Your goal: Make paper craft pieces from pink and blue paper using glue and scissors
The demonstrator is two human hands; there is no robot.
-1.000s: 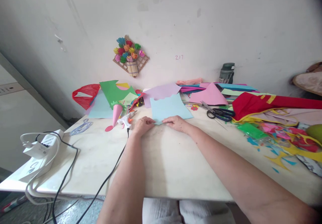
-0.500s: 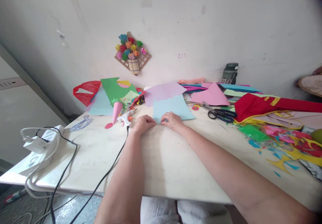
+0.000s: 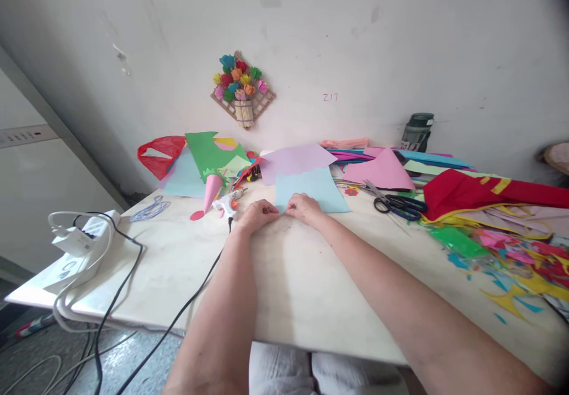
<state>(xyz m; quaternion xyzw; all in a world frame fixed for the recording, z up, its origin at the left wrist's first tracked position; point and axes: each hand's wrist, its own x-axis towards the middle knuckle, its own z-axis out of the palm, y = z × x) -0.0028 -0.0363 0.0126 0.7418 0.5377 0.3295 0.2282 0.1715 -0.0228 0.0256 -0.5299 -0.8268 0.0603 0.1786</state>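
One pale tabletop (image 3: 293, 291); left hand (image 3: 256, 215), right hand (image 3: 306, 208), each grip a pinch on one blue sheet (image 3: 322, 188)

You are at a table (image 3: 164, 276) serving as a handicraft workspace; whether the room is a home or a classroom, you cannot tell. Coloured sheets (image 3: 329, 190) line its far side, with a glue gun (image 3: 226, 204) to your left, scissors (image 3: 402, 204) and bright offcuts (image 3: 544, 284) to your right, and a flower ornament (image 3: 242, 81) on the far wall (image 3: 377, 57).
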